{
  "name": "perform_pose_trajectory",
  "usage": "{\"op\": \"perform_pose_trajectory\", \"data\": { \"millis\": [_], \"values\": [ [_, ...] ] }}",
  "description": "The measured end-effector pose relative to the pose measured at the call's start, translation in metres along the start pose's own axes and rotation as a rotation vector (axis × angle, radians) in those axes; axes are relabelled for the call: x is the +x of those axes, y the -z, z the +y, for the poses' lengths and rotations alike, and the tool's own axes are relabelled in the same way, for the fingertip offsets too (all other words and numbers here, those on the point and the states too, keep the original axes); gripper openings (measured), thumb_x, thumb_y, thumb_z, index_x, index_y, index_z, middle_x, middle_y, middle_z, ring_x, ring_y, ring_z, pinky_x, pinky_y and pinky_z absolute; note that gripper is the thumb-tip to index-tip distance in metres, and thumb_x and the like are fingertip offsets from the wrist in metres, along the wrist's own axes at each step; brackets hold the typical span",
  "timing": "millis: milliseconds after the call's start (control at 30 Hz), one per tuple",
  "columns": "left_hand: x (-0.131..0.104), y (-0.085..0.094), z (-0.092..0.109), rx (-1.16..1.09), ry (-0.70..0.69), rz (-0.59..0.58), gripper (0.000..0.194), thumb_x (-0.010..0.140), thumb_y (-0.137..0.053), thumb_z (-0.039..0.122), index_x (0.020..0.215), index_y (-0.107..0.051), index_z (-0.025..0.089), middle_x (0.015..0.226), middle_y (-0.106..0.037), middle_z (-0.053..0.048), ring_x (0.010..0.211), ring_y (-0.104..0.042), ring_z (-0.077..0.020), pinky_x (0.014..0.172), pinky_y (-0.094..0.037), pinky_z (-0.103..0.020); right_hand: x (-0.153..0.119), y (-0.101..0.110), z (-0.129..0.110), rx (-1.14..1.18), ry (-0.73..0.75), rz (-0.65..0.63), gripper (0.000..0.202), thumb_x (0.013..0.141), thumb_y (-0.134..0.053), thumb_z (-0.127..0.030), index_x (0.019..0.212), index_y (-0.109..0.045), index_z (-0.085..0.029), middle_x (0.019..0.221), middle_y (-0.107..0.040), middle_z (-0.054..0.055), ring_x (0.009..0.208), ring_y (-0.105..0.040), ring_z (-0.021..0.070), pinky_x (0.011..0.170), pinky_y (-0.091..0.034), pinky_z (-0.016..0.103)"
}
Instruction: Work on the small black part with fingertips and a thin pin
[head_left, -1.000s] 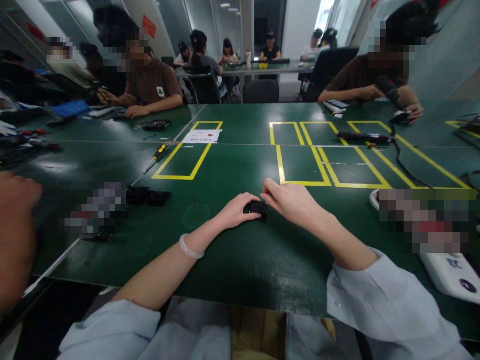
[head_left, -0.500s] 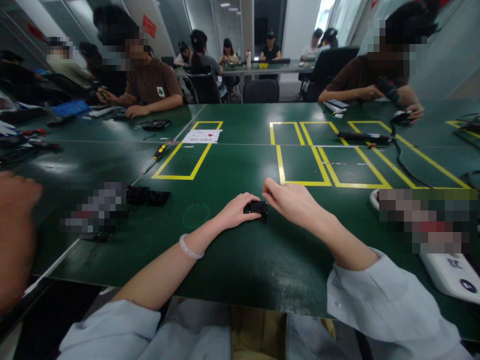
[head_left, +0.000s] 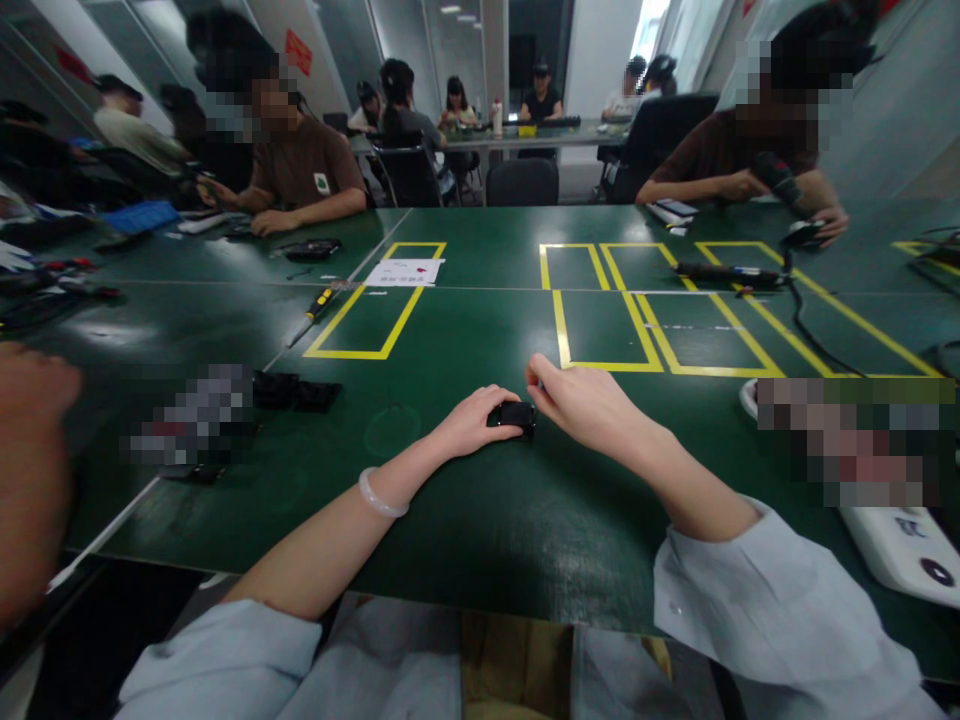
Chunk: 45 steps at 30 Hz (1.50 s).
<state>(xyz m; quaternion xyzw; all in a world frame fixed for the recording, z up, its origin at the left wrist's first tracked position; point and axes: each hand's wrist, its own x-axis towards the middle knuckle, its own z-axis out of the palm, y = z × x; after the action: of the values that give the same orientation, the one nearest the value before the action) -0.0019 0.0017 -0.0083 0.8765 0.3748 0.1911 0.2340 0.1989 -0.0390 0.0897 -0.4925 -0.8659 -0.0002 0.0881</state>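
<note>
A small black box-shaped object (head_left: 516,416) rests on the green table (head_left: 480,530) in front of me; its exact kind does not show. My left hand (head_left: 477,421) grips it from the left, thumb on the near side and fingers on the far side. Just right of the object is my right hand (head_left: 581,400), its fingers curled in a pinch near the object's right end. Whatever those fingertips may hold is hidden or too small to make out.
Yellow tape rectangles (head_left: 386,352) mark the table beyond my hands. A yellow-and-black screwdriver (head_left: 321,303) and a white paper (head_left: 405,272) lie left of centre. A black cylindrical tool (head_left: 727,274) lies right. Another person's hand (head_left: 34,480) is at the left edge; co-workers sit opposite.
</note>
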Motion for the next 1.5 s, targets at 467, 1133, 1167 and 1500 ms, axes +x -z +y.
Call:
{"op": "perform_pose_trajectory", "data": {
  "millis": [467,1133,1167,1500],
  "values": [
    [0.0003,0.0015,0.0014,-0.001,-0.017,0.004,0.037,0.082,-0.061,0.046,0.111,-0.056,0.023,0.106,-0.058,-0.004,0.099,-0.054,-0.0228,0.089,-0.042,-0.035,-0.0001,0.0015,-0.0013,0.011,0.008,-0.025,0.020,0.095,-0.032,-0.030,0.104,-0.046,-0.019,0.075,-0.065,0.003,0.062,-0.059,0.0155,0.052,-0.022,0.025],
    [0.0010,0.0011,0.0017,-0.009,-0.014,0.006,0.037,0.082,-0.061,0.046,0.109,-0.056,0.022,0.104,-0.058,-0.004,0.098,-0.054,-0.0231,0.087,-0.042,-0.035,-0.0016,0.0020,-0.0024,0.037,0.015,0.014,0.020,0.094,-0.034,-0.031,0.104,-0.045,-0.019,0.076,-0.066,0.003,0.062,-0.059,0.0161,0.052,-0.023,0.025],
    [0.0010,0.0009,0.0017,-0.009,-0.014,0.008,0.037,0.082,-0.061,0.046,0.109,-0.056,0.022,0.102,-0.058,-0.004,0.097,-0.054,-0.0230,0.087,-0.042,-0.035,-0.0014,0.0021,-0.0023,0.032,0.016,0.011,0.021,0.094,-0.033,-0.034,0.104,-0.046,-0.019,0.075,-0.066,0.003,0.062,-0.059,0.0165,0.052,-0.022,0.025],
    [0.0000,0.0013,0.0018,-0.016,-0.013,0.007,0.037,0.082,-0.061,0.046,0.110,-0.056,0.023,0.106,-0.058,-0.004,0.100,-0.054,-0.0229,0.089,-0.042,-0.036,-0.0002,-0.0009,-0.0004,0.045,0.008,0.012,0.019,0.093,-0.033,-0.026,0.108,-0.043,-0.019,0.078,-0.066,0.003,0.062,-0.058,0.0150,0.052,-0.023,0.025]
  ]
}}
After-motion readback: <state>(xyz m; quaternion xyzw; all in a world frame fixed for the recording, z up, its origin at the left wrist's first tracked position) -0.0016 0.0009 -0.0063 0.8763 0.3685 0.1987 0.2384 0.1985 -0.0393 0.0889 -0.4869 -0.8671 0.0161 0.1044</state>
